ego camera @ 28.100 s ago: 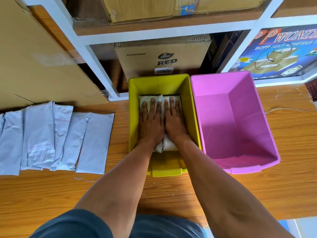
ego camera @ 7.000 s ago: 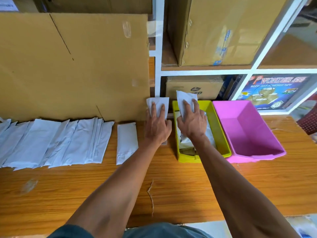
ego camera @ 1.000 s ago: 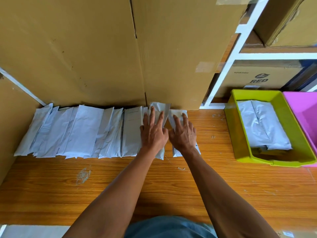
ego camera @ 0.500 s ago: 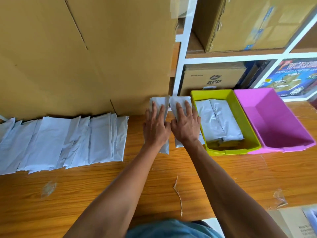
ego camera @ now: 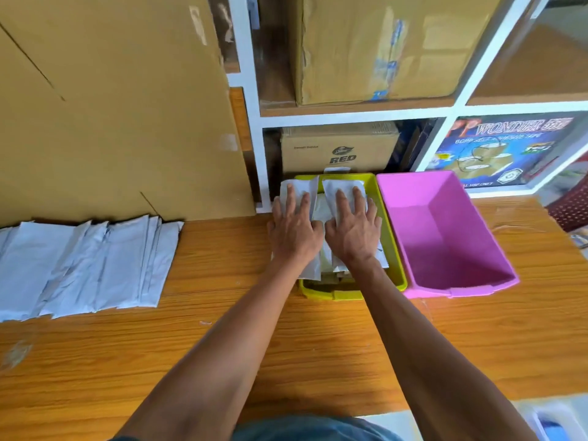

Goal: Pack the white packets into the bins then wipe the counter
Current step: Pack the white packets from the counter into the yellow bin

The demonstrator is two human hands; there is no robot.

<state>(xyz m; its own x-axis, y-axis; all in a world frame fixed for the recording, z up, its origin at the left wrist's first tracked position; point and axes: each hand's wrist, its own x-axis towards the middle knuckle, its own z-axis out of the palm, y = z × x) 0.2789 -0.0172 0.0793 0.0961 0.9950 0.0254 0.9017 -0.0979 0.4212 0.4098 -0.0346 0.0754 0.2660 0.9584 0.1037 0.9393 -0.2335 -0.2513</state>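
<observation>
Your left hand and right hand each lie flat on top of a white packet, fingers straight and a little spread; whether the thumbs hook under the edges you cannot tell from here. The left packet hangs over the left wall of the yellow bin, partly outside it, while the right packet sits over the bin's inside.

These packets look like thin, soft mailers: light, floppy, probably slick against each other, so they will likely sag at the free ends and slide if you carry them by one corner. You do well to take each along its long sides near the middle, or keep a flat palm on top and press it down into place. Nothing about them looks fragile.

The yellow bin already holds at least one layer of packets beneath your hands; how many is hidden. The pink bin, touching the yellow one on its right, shows only its bare inside. A row of overlapping white packets waits on the counter well to the left.
</observation>
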